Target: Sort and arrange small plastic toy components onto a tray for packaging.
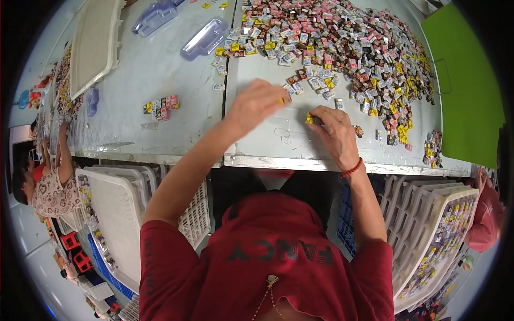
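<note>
My left hand (256, 108), slightly blurred, is over the table with its fingers closed on a tiny box-shaped piece (287, 100), yellow and dark. To its right, my right hand (338, 132) pinches a small yellow box (310, 117) between thumb and fingertips, low over the tabletop. A red bracelet circles that wrist. Beyond both hands spreads a big heap of tiny boxes (326, 43) in pink, brown, white and yellow. A few loose ones, such as a white box (339, 104), lie between the heap and my hands.
Left of the table's seam (227, 80) sits a small cluster of boxes (160, 107). Clear purple trays (205, 39) and a white crate (95, 45) lie farther off. A green panel (465, 80) borders the right. Stacked white racks (423, 230) stand below the edge; co-workers are on both sides.
</note>
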`<state>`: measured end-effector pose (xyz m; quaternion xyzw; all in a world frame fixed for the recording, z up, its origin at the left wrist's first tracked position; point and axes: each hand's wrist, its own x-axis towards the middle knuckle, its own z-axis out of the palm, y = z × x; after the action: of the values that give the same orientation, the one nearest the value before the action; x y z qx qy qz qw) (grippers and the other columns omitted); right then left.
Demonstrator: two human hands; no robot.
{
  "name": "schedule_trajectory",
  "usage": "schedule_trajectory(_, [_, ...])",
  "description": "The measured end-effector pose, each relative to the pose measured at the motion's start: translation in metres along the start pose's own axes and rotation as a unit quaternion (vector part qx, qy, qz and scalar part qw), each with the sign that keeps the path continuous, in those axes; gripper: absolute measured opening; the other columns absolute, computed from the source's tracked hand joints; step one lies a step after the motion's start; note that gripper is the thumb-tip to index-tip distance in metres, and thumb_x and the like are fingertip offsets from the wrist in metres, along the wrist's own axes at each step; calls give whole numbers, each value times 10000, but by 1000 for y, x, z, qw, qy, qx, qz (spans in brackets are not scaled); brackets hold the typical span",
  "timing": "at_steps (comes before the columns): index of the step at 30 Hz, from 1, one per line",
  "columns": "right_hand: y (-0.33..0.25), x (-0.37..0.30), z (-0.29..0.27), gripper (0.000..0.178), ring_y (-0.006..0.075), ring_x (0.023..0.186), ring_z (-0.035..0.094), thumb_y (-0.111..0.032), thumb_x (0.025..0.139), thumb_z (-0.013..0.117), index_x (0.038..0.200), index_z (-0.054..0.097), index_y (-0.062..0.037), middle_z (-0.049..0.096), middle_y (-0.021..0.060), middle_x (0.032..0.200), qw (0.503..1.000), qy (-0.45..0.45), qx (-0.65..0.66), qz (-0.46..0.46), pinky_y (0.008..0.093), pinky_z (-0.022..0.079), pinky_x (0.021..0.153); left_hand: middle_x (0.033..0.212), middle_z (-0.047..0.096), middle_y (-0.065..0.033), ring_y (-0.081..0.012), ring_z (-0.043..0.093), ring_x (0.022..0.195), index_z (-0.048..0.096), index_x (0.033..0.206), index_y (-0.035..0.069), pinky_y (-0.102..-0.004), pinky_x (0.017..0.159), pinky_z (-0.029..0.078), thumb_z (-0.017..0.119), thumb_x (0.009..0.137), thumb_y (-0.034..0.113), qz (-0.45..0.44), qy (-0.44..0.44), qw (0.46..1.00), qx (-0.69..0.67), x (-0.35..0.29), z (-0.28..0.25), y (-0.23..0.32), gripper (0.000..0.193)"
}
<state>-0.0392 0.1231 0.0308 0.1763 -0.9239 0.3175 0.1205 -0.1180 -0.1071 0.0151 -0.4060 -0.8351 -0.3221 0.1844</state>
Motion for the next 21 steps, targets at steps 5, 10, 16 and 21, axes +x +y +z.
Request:
schedule_trajectory(5, [2,7,18,297,259,968,614,-75,736,741,1018,651,-54,667,86,1038,1000,-16,5,-24,371,454,877,1025,667,-35,-197,609,956,667,969,42,-336,835,506,726,760,95,80,-52,995,-36,-23,26,2,224])
schedule_trajectory(10, [6,4,30,305,249,939,618,-93,728,748,1019,662,-59,668,74,1027,999,-12,-28,-38,385,445,891,987,664,-21,-215,585,899,690,958,57,-296,806,514,746,740,106,78,-31,996,-27,-21,29,2,230])
schedule_trajectory(16, [6,-1,38,291,262,921,617,-71,714,755,990,663,-52,652,92,1004,998,53,-16,-38,385,466,863,1071,668,-15,-254,595,1069,689,989,61,-337,866,509,731,751,111,44,-5,999,-26,-23,33,6,247])
schedule_trajectory(21, [4,3,36,307,282,917,610,-44,713,750,1006,661,-39,639,104,998,998,46,-15,-32,378,474,849,1204,615,-52,-283,520,1203,650,1098,53,-380,954,455,679,813,145,24,-58,998,-18,-32,33,6,301])
